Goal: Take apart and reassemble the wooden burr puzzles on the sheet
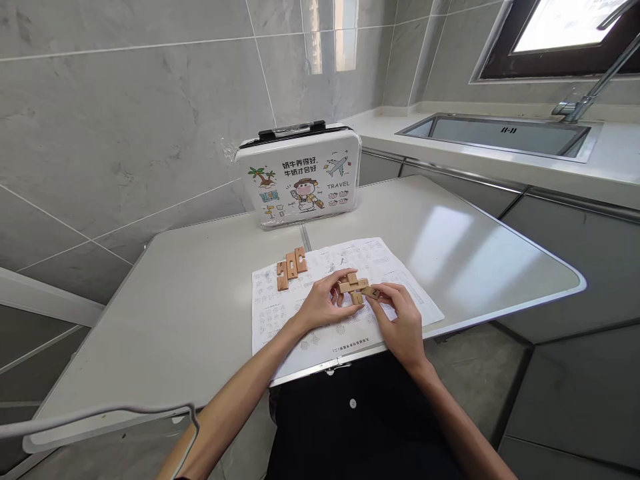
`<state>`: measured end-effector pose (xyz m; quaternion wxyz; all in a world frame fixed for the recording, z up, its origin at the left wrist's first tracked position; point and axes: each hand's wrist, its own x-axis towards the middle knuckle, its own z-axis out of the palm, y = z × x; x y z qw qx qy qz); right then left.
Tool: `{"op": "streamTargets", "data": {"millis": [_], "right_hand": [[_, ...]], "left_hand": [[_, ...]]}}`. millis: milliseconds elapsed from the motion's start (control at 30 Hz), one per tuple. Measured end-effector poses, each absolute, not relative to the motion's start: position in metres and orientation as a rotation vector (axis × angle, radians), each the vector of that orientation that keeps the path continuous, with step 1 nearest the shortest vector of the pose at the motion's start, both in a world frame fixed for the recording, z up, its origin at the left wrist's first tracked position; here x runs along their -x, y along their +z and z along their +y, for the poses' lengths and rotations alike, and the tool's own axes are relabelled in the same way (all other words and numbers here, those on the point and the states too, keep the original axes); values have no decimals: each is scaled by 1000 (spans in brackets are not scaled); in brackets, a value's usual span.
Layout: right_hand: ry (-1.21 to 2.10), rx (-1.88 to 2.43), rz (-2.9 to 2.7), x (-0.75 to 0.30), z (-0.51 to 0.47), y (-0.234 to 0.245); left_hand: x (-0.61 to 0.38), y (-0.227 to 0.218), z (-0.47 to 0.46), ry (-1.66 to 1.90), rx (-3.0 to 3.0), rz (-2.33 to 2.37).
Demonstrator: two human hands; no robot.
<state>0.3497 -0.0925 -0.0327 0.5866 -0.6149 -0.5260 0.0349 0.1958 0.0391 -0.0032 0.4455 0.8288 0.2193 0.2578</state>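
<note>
Above a printed instruction sheet [320,337], my left hand [323,303] is closed around a partly joined wooden burr puzzle [353,285], thumb below and fingers above. From the other side my right hand [400,320] pinches a notched wooden puzzle piece [371,292] with a dark mark like a 2 or Z. That piece touches the joined ones; whether it is slotted in, I cannot tell. Three loose wooden puzzle pieces [291,265] lie side by side at the sheet's upper left corner, with cut-outs and small marks.
A white cartoon-printed case [303,180] in clear plastic stands at the back of the folding table [200,293], near the tiled wall. On the right are a counter with a sink [500,133] and a tap [575,107]. A pale cable [115,408] crosses the lower left.
</note>
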Motion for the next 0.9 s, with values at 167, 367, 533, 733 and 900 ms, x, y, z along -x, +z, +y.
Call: {"op": "streamTargets", "data": {"millis": [167,367,533,733,900], "right_hand": [[111,1427,-1255,-350,-93,-33],[143,1438,-1285,-353,-94,-33],[205,1418,-1282,-354,-96,-28],[287,1395,-1294,-356,-97,-26],[319,1395,-1311,-358,-97,-28]], "left_hand": [[-196,0,38,624,-2052,528],[-195,5,37,533,-2010,480],[-193,6,40,458,-2004,447],[-193,6,40,475,-2033,473],[-193,7,41,455,-2024,455]]}}
